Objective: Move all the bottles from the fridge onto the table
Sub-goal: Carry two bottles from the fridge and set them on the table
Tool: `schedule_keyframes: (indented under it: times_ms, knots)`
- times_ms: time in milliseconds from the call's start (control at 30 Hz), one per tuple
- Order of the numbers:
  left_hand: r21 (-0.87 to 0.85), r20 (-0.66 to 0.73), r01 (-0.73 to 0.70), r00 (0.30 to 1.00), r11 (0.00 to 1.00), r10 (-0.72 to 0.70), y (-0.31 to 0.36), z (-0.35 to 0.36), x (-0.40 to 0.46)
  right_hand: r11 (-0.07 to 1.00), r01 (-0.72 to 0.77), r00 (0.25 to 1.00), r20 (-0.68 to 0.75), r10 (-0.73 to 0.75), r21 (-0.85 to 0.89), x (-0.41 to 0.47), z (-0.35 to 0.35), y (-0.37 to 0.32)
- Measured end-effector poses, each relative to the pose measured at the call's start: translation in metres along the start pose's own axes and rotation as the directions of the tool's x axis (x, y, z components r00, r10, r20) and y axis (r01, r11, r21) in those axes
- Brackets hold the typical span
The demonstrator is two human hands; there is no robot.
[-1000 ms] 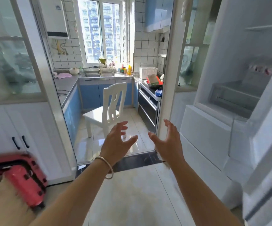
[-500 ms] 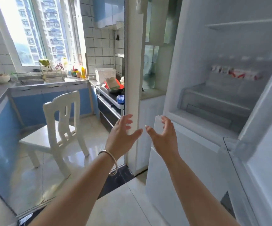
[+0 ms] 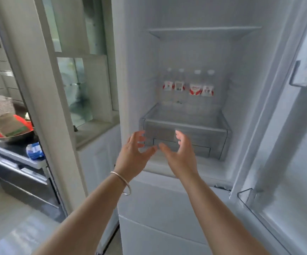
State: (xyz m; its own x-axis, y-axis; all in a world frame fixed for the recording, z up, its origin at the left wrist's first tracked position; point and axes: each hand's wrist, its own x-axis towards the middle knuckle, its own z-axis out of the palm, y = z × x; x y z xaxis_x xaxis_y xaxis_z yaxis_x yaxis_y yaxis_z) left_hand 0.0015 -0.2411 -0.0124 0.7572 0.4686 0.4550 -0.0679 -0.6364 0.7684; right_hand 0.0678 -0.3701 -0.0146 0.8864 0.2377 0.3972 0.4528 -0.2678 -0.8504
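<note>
Standing in the open fridge [image 3: 185,43] — four bottles [image 3: 187,85], upright, side by side.

Fridge door [image 3: 286,144]: swung open right, front access free.
Gap above drawer [image 3: 184,129]: open up to the upper shelf [image 3: 204,32].
Bottles [image 3: 187,85]: four in a row at back wall, nothing in front.

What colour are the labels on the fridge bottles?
Red and white, on the bottles; head view.

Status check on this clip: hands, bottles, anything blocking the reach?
Left hand and right hand both open, empty, raised before the open fridge. Four bottles upright in a row at the shelf's back, untouched. Nothing blocking the reach.
</note>
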Motion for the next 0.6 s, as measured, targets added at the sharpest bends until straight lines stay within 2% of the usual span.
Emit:
schedule_keyframes:
  times_ms: [167, 400, 500, 600]
  knots:
    - [-0.104, 0.114, -0.016, 0.993, 0.994, 0.027, -0.014, 0.052, 0.080, 0.999, -0.029, 0.989, -0.149, 0.025, -0.024, 0.076, 0.002, 0.026]
    - [-0.284, 0.123, 0.004, 0.992, 0.959, 0.032, 0.004, 0.117, 0.203, 0.999, 0.021, 0.947, -0.319, -0.032, -0.036, 0.212, -0.005, 0.047]
    - [-0.365, 0.153, 0.038, 0.988, 0.930, 0.019, 0.012, 0.145, 0.249, 1.000, -0.006, 0.927, -0.375, 0.014, 0.022, 0.261, -0.008, 0.056]
    - [-0.373, 0.180, 0.038, 0.983, 0.927, 0.031, 0.014, 0.167, 0.285, 0.999, -0.017, 0.902, -0.430, 0.028, 0.029, 0.296, -0.009, 0.065]
